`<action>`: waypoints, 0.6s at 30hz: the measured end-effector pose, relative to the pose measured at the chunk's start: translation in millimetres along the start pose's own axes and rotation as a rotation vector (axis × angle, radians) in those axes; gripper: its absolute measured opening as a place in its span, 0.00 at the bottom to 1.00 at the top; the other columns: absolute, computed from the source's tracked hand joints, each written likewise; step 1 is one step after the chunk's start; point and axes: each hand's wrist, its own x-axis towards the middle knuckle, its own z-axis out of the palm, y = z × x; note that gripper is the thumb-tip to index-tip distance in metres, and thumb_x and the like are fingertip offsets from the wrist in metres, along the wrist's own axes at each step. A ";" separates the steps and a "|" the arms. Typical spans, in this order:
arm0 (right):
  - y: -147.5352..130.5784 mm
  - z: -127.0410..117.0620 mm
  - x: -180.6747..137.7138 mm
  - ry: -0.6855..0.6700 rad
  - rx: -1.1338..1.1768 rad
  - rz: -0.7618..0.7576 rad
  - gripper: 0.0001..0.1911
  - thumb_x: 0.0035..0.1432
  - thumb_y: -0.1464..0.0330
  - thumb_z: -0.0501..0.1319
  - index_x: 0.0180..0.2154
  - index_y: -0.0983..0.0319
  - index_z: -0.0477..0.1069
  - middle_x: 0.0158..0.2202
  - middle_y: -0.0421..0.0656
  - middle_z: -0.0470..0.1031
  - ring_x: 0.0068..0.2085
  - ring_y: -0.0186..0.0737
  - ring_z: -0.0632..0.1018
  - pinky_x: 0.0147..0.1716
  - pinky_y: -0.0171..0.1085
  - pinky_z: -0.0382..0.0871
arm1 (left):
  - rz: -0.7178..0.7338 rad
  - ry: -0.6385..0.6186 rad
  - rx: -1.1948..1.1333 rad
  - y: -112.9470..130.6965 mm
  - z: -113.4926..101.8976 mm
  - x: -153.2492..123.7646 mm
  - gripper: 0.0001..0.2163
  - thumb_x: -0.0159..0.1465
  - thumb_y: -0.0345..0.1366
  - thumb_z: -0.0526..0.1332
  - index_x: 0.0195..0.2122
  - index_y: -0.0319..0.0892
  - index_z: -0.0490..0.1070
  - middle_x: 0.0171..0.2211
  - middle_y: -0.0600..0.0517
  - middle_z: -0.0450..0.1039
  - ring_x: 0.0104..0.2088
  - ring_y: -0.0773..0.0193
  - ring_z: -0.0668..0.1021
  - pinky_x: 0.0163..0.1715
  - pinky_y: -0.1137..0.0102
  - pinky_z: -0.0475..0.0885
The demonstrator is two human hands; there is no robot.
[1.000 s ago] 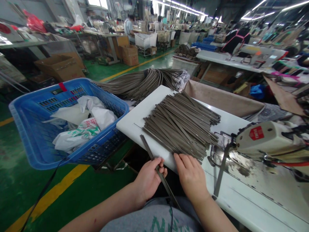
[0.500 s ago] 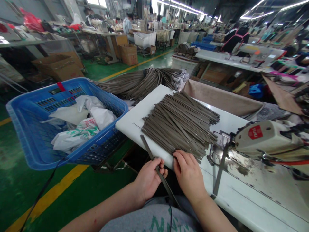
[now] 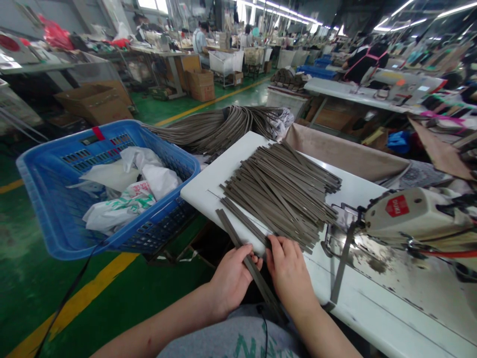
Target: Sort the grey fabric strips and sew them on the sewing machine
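Observation:
My left hand (image 3: pixel 231 278) is closed around a long grey-brown strip (image 3: pixel 228 230) that runs from the table edge down toward my lap. My right hand (image 3: pixel 288 271) pinches the near end of a second strip (image 3: pixel 244 221), drawn partly out of the pile of grey-brown strips (image 3: pixel 283 191) on the white table (image 3: pixel 203 186). The two hands sit close together at the table's front edge.
A sewing machine (image 3: pixel 413 214) stands to the right on the table. A blue plastic basket (image 3: pixel 48 199) holding white bags sits at the left. A bundle of longer strips (image 3: pixel 216 127) lies behind the table. Other workers and tables fill the background.
My right hand slid left off the pile's edge, pulling one strip out toward my left hand. My left hand kept its hold on its strip and barely moved.

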 end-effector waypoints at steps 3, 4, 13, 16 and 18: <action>-2.4 0.9 -1.4 -0.014 0.007 0.006 0.15 0.72 0.72 0.53 0.56 0.67 0.69 0.43 0.53 0.72 0.44 0.52 0.75 0.46 0.52 0.78 | 0.010 -0.025 -0.001 -1.4 0.5 0.4 0.07 0.69 0.24 0.61 0.34 0.31 0.75 0.30 0.47 0.72 0.30 0.66 0.74 0.34 0.71 0.75; -2.2 1.4 -1.7 -0.017 0.022 0.013 0.14 0.72 0.71 0.53 0.55 0.66 0.69 0.43 0.53 0.72 0.44 0.52 0.75 0.45 0.52 0.78 | 0.013 -0.037 0.005 -2.0 0.5 0.4 0.06 0.69 0.24 0.62 0.34 0.31 0.75 0.30 0.47 0.72 0.30 0.66 0.74 0.34 0.71 0.74; -9.2 -19.5 0.3 -0.086 0.275 -0.058 0.10 0.71 0.73 0.55 0.51 0.63 0.71 0.42 0.49 0.74 0.42 0.48 0.77 0.43 0.46 0.79 | 0.077 -0.087 0.017 -3.1 -1.8 -6.9 0.10 0.59 0.32 0.75 0.35 0.35 0.74 0.34 0.48 0.74 0.33 0.66 0.74 0.36 0.71 0.74; -13.8 -34.1 6.0 -0.190 0.449 -0.078 0.08 0.70 0.73 0.58 0.48 0.61 0.73 0.42 0.46 0.75 0.42 0.44 0.78 0.42 0.42 0.78 | 0.090 -0.032 0.015 1.1 -2.4 -6.7 0.09 0.61 0.34 0.73 0.36 0.36 0.74 0.34 0.49 0.74 0.33 0.65 0.75 0.34 0.72 0.73; -7.8 -36.7 12.0 -0.168 0.486 -0.046 0.06 0.71 0.71 0.58 0.46 0.59 0.74 0.41 0.45 0.76 0.41 0.43 0.78 0.43 0.41 0.78 | 0.084 0.005 0.046 2.8 -3.9 -3.2 0.09 0.63 0.35 0.70 0.32 0.37 0.72 0.29 0.52 0.70 0.29 0.66 0.73 0.30 0.73 0.71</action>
